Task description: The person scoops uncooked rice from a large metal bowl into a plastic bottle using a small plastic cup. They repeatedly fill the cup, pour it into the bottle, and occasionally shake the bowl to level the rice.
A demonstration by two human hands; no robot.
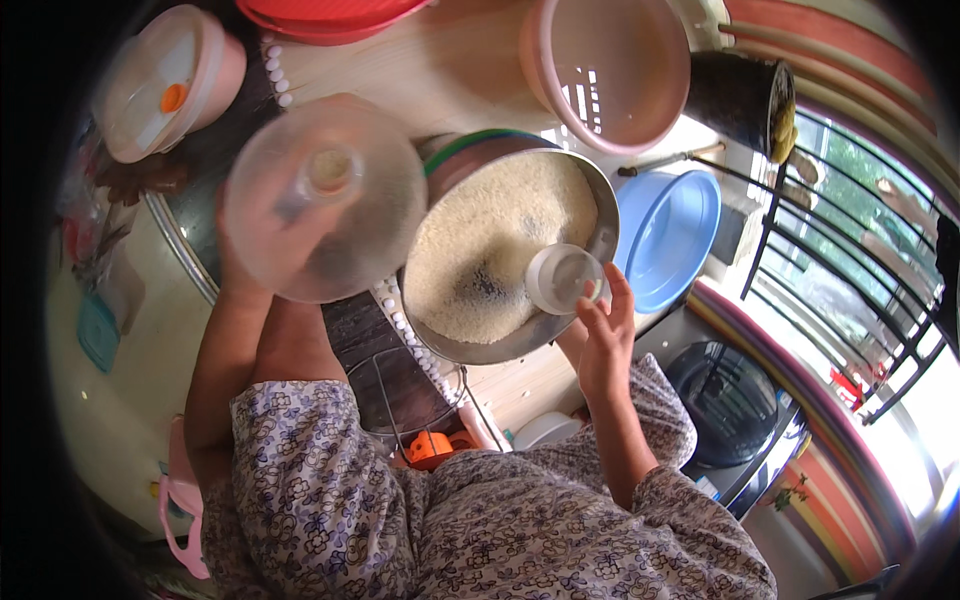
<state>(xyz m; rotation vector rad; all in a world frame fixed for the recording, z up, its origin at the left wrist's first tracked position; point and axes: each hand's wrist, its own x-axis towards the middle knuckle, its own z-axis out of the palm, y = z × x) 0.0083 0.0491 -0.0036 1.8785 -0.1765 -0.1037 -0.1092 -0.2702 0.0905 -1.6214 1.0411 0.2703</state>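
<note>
My left hand (238, 251) grips a round translucent plastic container (375, 240) from its left side. My fingers show faintly through its wall, and something pale like rice grains (330, 169) appears at its middle. To the right, a wide steel bowl (611, 195) holds a heap of uncooked rice (495, 210) with a dark hollow in it. Between the fingertips of my right hand (611, 337) is a small clear plastic cup (551, 277), tilted above the rice near the bowl's right rim. What the cup contains is hard to make out.
A pink tub (532, 67) stands beyond the bowl, with a blue basin (709, 240) to the right. A lidded pink container (217, 75) and a red plastic tray (330, 30) sit at the far side. Barred window (840, 247) lies right; a thin wire stand (379, 382) is close to me.
</note>
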